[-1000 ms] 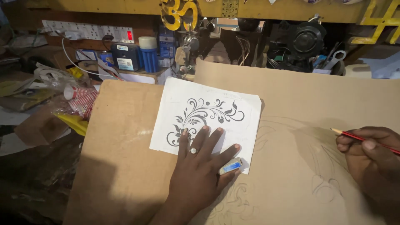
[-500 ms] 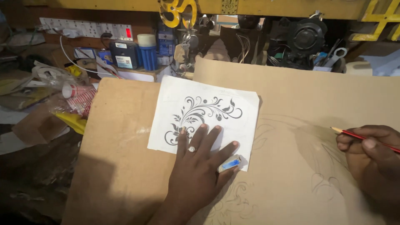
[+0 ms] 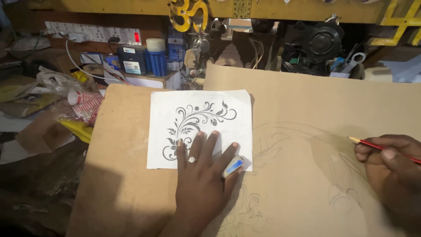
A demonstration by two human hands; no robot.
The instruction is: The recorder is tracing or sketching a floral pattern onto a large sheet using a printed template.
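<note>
Matt brown board (image 3: pixel 307 101), prob. fibreboard; white paper sheet (image 3: pixel 162 131); red wood pencil (image 3: pixel 381 145).

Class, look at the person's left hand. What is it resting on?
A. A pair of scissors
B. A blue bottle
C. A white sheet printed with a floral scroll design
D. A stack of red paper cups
C: the left hand lies flat, fingers spread, on the white sheet bearing the floral scroll design, on the brown board.

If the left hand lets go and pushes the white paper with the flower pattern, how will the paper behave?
The paper looks thin and flat, so it would probably bend and flop when lifted. It lies loose on the smooth brown board, pinned only by the left hand, so it would likely slide easily. It seems very light; a small push or draught might shift it.
</note>
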